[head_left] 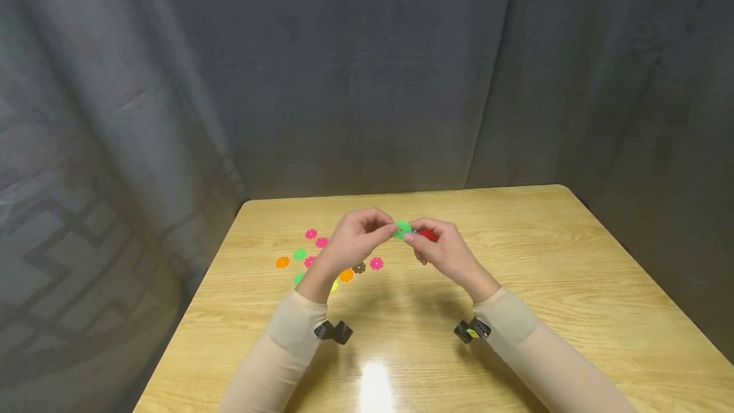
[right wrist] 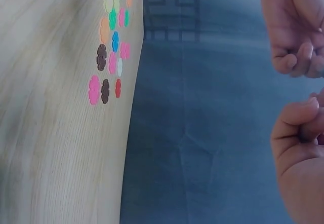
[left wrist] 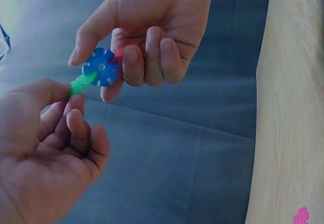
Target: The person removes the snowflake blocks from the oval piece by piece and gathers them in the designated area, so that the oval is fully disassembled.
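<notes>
Over the table, my left hand (head_left: 351, 244) pinches the edge of a green notched plastic disc (head_left: 402, 229) between thumb and forefinger. Facing it, my right hand (head_left: 450, 250) holds a blue notched disc (left wrist: 102, 68) by thumb and forefinger. A red disc (head_left: 428, 235) joins the blue one at an angle, partly hidden by the curled fingers of that hand. In the left wrist view the green disc appears edge-on, its tip at a notch of the blue disc. The right wrist view shows both hands at its right edge, with the held discs mostly hidden.
Loose notched discs lie scattered on the wooden table (head_left: 573, 285), left of centre and partly behind the left forearm. Among them are an orange disc (head_left: 283, 262), a pink disc (head_left: 376, 263) and a brown disc (head_left: 359, 268). Grey curtains (head_left: 355, 81) hang around the table.
</notes>
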Motion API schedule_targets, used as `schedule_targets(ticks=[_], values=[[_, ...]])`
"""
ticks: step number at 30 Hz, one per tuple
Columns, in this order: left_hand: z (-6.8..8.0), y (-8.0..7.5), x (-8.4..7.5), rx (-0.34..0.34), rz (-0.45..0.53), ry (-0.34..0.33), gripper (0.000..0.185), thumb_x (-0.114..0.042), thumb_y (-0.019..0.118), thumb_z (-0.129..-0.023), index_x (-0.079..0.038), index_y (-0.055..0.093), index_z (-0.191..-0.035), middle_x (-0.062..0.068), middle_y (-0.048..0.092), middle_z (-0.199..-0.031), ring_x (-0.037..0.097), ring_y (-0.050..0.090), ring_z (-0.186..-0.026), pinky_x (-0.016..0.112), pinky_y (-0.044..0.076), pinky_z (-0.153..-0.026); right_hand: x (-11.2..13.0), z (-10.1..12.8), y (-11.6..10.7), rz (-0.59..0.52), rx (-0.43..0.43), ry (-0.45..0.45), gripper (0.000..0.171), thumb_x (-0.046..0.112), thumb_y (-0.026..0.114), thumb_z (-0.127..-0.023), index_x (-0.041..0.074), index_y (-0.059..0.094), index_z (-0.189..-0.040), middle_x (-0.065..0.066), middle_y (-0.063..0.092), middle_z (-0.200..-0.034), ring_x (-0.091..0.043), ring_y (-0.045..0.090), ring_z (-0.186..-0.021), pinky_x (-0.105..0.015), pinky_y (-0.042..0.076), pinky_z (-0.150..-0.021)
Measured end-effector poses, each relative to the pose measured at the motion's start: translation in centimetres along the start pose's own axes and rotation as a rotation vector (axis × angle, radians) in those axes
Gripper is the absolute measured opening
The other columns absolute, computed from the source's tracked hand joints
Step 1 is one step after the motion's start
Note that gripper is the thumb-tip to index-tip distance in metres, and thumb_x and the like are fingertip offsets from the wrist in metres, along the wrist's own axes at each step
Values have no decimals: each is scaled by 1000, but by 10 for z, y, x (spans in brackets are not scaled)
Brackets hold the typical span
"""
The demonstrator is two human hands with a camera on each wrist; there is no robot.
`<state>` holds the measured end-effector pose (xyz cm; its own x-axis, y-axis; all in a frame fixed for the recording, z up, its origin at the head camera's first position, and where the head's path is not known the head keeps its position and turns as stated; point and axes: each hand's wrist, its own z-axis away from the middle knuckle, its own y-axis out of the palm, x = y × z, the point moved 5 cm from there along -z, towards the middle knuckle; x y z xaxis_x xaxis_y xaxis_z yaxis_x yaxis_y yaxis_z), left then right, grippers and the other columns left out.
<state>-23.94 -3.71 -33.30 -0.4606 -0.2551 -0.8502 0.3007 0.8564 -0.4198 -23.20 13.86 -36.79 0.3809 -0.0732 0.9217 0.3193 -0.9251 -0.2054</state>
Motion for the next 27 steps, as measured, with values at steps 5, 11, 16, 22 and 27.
schedule_targets(ticks=[5, 11, 16, 22, 27], values=[[3, -1, -1, -10, 53, 9, 12, -22, 66, -96, -11, 69, -95, 9, 62, -86, 20, 50, -67, 31, 45, -61, 2, -2, -2, 20, -29, 13, 21, 22, 65, -96, 6, 67, -110, -11, 52, -65, -19, 47, -56, -27, 38, -49], [5, -1, -3, 31, 67, -12, 11, -19, 65, -97, -8, 67, -95, 7, 58, -81, 19, 46, -64, 29, 42, -58, 0, -1, 1, 61, -20, 28, 21, 30, 64, -97, 13, 67, -109, -10, 51, -64, -20, 46, -54, -28, 37, -46], [6, 1, -1, 72, 36, -44, 15, -27, 70, -93, -13, 71, -95, 6, 61, -79, 19, 47, -59, 30, 41, -50, -1, -1, 5, 57, 17, 17, 19, 29, 62, -98, 14, 65, -110, -10, 50, -65, -25, 46, -54, -29, 38, -47], [8, 1, 3, 100, 29, -72, 17, -33, 71, -91, -16, 73, -94, 4, 64, -79, 18, 44, -53, 28, 38, -41, 1, 1, 7, 36, 90, 2, 20, 24, 58, -100, 13, 64, -116, -11, 51, -68, -24, 48, -56, -32, 43, -51], [9, 0, 3, 109, 24, -76, 18, -35, 70, -92, -17, 73, -94, 4, 68, -88, 19, 47, -56, 29, 40, -40, 1, 2, 5, 39, 104, -14, 22, 17, 57, -100, 8, 64, -120, -12, 53, -68, -20, 49, -57, -31, 44, -53]])
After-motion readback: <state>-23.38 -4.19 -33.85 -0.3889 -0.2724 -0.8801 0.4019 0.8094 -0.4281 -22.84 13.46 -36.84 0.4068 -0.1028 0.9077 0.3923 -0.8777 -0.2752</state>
